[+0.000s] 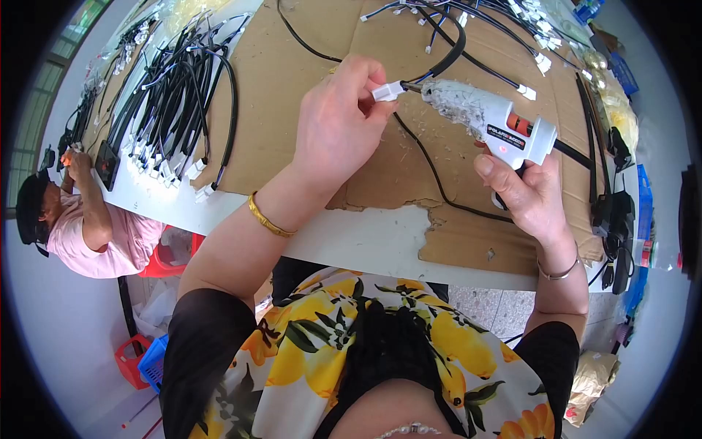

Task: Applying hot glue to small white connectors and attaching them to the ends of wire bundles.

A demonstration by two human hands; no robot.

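My left hand pinches a white plastic connector between thumb and fingers, above the cardboard. From the connector a black-sleeved cable with thin coloured wires curves up and away. In my right hand is a white hot glue gun, its front crusted with hardened glue. The gun points left, and its metal nozzle meets the wire end of the connector; whether glue is flowing is too small to tell. A black stick sticks out of the gun's back. My fingers on its handle are partly hidden.
Brown cardboard covers the white table. Bundled black cables with white connectors lie left; more cables lie far right. A thin black cord crosses the cardboard. Another person in pink works at the left.
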